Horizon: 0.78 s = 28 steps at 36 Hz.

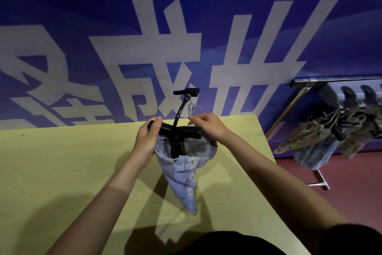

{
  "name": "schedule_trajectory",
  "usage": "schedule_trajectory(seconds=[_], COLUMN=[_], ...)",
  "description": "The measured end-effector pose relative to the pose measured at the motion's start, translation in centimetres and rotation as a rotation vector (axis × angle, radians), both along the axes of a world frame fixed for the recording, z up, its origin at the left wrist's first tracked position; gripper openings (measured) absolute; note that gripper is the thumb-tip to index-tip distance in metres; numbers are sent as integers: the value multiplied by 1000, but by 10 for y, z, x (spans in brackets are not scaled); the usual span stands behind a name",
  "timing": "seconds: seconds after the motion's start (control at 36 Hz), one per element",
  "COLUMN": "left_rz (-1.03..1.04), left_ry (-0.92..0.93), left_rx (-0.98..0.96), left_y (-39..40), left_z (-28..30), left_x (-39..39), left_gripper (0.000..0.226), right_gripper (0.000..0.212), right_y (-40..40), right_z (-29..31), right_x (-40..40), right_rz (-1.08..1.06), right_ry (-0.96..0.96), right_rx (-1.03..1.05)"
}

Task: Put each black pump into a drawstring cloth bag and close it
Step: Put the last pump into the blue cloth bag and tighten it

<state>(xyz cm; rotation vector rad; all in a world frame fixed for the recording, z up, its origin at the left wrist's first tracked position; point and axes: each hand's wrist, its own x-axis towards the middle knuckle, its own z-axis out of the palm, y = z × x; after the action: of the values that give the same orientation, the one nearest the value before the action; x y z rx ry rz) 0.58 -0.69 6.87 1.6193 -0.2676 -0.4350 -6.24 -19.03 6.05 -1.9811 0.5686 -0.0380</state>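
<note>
I can't see the pump's [175,130] barrel; it is sunk in the blue drawstring bag [184,172] above the tabletop [62,161]. My left hand [147,139] grasps handle and bag rim; right hand [208,126] pinches the far rim. The hose [180,110] arcs beyond.

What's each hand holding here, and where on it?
Left hand grips one end of the black pump's T-handle and the blue cloth bag's rim. Right hand pinches something small near the rim; cannot tell what.

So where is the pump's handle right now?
In the head view, the handle sits mid-frame above the table, sticking out of the blue bag, gripped at one end by the left hand.
</note>
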Motion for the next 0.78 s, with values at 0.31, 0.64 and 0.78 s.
schedule_trajectory(seconds=[0.31, 0.64, 0.78], left_rz=[1, 33, 25], left_ry=[-2, 16, 7], left_rx=[4, -12, 4], left_y=[-3, -5, -3], left_z=[-1, -4, -6], left_x=[7, 8, 10], left_gripper=[31, 30, 30], right_gripper=[31, 23, 23], right_y=[-6, -6, -1], right_z=[-4, 1, 5], right_x=[-29, -40, -39], right_rz=[111, 252, 197], right_ry=[-90, 71, 47], right_rx=[-1, 137, 129])
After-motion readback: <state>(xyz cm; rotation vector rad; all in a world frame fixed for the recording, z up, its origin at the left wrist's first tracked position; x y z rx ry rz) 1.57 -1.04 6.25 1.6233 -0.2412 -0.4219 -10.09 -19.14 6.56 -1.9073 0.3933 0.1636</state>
